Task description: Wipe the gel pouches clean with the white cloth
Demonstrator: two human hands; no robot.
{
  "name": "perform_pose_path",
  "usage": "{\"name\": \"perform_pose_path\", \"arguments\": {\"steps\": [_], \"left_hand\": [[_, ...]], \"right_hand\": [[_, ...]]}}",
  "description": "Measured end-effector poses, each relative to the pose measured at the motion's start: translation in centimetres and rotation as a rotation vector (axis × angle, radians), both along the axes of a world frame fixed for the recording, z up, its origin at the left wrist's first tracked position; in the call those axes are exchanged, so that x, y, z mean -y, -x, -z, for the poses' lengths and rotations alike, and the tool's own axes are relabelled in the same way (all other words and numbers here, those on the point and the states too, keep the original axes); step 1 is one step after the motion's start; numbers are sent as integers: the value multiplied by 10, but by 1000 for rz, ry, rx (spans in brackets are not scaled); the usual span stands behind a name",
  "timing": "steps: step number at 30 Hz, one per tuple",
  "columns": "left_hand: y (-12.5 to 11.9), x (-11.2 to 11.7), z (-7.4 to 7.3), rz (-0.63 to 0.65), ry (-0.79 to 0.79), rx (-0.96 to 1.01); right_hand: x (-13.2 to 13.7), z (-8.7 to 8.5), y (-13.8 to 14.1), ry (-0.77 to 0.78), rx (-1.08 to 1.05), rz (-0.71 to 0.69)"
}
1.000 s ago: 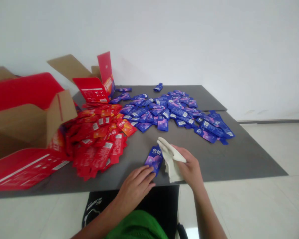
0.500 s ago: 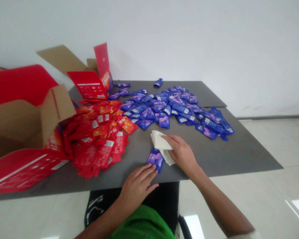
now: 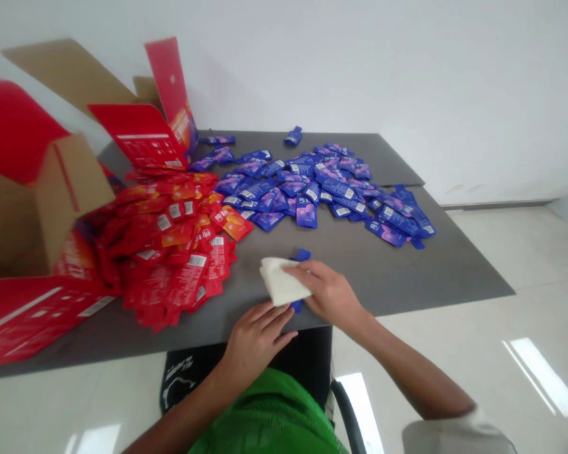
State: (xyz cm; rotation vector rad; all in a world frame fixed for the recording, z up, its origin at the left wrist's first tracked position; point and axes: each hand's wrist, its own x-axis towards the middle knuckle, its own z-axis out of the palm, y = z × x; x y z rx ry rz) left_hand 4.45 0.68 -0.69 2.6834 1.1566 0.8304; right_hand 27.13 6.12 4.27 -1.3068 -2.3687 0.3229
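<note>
A folded white cloth [image 3: 284, 282] is gripped between the thumb and fingers of my right hand [image 3: 335, 293]. It covers most of a blue sachet [image 3: 303, 255] lying flat near the table's front edge; only the sachet's top end and a bit of its lower end show. My left hand [image 3: 258, 335] lies with fingers stretched out, its fingertips at the sachet's lower end beside the cloth. Behind my hands spreads a pile of blue sachets [image 3: 306, 197] with purple print. To the left is a heap of red sachets [image 3: 180, 252], some with orange fruit print.
An open red cardboard box [image 3: 26, 315] stands at the left front, against the red heap. Another open red box [image 3: 137, 135] is behind it. Both sit on the dark grey table [image 3: 435, 277], which reaches back to a white wall [image 3: 312, 69].
My right hand has moved the cloth to the left, over the blue sachet's middle. My left hand stays at the sachet's lower end. The camera view has shifted a little.
</note>
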Motion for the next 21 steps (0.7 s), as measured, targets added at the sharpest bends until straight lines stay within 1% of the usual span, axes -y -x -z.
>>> {"name": "perform_pose_path", "arguments": {"steps": [2,3,4,6,8,9,10,12,14,15,16,18,21], "left_hand": [[1,1,0,-32,22,-21],[1,0,-1,-32,29,-21],[1,0,-2,-17,31,-15],[0,-1,-3,27,24,12],[0,-3,-4,43,9,38],[0,-3,-4,44,3,46],[-1,-2,-4,42,0,49],[0,-1,-3,22,3,38],[0,0,-3,-19,20,15],[1,0,-3,-31,27,8],[1,0,-3,-31,30,6],[1,-1,-4,3,26,22],[0,-3,-5,38,19,50]], "right_hand": [[9,5,7,38,13,-112],[7,7,8,60,23,-115],[1,7,5,78,36,-82],[-18,5,-5,86,70,53],[-33,-1,-15,52,110,165],[-34,-3,-17,31,106,185],[-30,-5,-16,12,88,174],[-13,-5,-8,1,32,69],[5,0,3,37,14,-69],[10,3,6,62,14,-110],[9,5,7,86,15,-121],[-5,7,1,114,29,-45],[-33,-1,-14,93,79,129]]}}
